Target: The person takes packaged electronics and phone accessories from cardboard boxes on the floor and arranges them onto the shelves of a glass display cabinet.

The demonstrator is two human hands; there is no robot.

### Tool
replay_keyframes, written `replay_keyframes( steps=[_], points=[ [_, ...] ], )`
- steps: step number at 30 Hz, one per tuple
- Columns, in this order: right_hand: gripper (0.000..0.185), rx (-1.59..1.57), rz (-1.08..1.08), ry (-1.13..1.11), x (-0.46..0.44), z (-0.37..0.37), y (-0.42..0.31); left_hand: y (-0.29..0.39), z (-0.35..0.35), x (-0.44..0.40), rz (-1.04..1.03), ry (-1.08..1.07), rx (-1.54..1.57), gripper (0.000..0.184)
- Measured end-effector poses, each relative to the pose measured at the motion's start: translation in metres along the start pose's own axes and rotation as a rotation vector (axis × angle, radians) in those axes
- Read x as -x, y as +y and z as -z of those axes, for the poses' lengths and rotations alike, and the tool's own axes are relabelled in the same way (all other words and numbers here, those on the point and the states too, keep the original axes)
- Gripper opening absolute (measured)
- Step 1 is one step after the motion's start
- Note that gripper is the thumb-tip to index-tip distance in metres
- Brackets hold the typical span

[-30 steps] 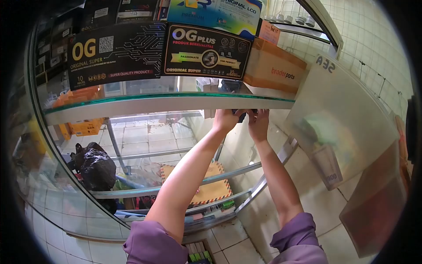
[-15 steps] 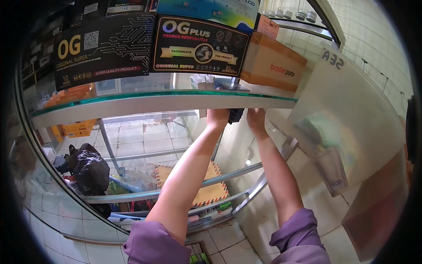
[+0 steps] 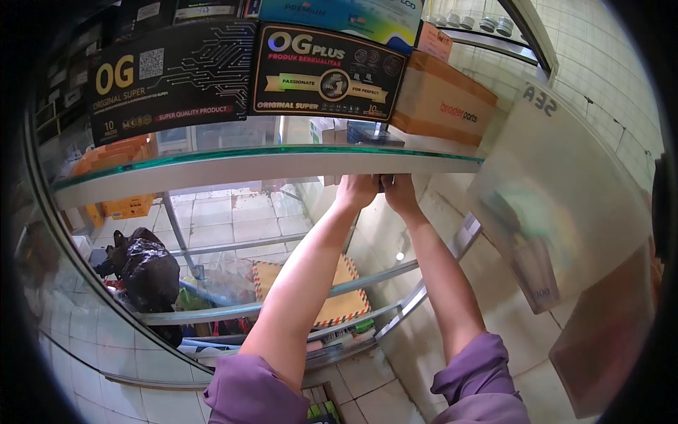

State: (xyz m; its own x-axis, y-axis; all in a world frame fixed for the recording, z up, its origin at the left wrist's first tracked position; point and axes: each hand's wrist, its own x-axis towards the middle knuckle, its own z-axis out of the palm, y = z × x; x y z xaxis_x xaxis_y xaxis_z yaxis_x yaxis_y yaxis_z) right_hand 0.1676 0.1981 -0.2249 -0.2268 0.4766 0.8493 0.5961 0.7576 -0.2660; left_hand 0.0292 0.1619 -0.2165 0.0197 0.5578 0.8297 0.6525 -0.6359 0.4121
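Note:
Side by side under the front edge of the glass shelf [image 3: 268, 167], my left hand [image 3: 359, 189] and my right hand [image 3: 400, 189] reach into the display case. Their fingers are curled and partly hidden behind the shelf's pale rim. A sliver of something dark [image 3: 382, 185] shows between them, too covered to name, and both hands are closed at it. Just beyond, seen through the glass, are a dark box [image 3: 374, 134] and small pale boxes [image 3: 327, 131].
On the glass top stand black OG boxes [image 3: 173, 81], an OG Plus box [image 3: 328, 74] and an orange-brown carton [image 3: 445, 99]. Lower in the case are a black plastic bag [image 3: 147, 272] and a striped-edge envelope [image 3: 342, 304]. A translucent panel [image 3: 565, 169] hangs at right.
My right hand has moved left, closer to my left hand. The dark thing between them, earlier showing more, is now mostly covered. The view has shifted slightly.

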Motion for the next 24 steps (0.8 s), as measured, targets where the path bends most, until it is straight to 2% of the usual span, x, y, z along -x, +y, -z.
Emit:
replay_keyframes(
  steps=[3,6,9,10,13,14,17,20,24],
  points=[
    [0.048,-0.093,-0.107,-0.053,0.004,0.012,-0.016,0.022,0.017,0.011,0.320,-0.134,0.109,0.034],
    [0.050,-0.368,-0.195,0.021,0.023,0.012,-0.023,0.024,0.016,0.027,0.154,-0.044,0.082,0.040],
    [0.050,-0.419,-0.281,-0.031,0.056,0.031,-0.049,0.054,0.045,0.055,0.123,-0.236,-0.088,0.048],
    [0.046,-0.349,-0.316,-0.053,0.067,0.043,-0.067,0.071,0.062,0.064,0.150,-0.283,-0.077,0.051],
    [0.044,-0.426,-0.399,-0.116,0.099,0.075,-0.116,0.105,0.104,0.099,0.186,-0.311,-0.009,0.048],
    [0.040,-0.413,-0.408,-0.105,0.114,0.088,-0.135,0.114,0.115,0.117,0.134,-0.223,0.004,0.044],
    [0.038,-0.330,-0.377,-0.130,0.159,0.120,-0.166,0.153,0.163,0.164,0.179,-0.237,0.030,0.039],
    [0.036,-0.433,-0.465,-0.092,0.208,0.166,-0.218,0.187,0.200,0.223,0.205,-0.156,0.103,0.031],
    [0.035,-0.506,-0.475,-0.118,0.293,0.199,-0.269,0.244,0.241,0.311,0.322,-0.197,0.046,0.030]
  ],
)
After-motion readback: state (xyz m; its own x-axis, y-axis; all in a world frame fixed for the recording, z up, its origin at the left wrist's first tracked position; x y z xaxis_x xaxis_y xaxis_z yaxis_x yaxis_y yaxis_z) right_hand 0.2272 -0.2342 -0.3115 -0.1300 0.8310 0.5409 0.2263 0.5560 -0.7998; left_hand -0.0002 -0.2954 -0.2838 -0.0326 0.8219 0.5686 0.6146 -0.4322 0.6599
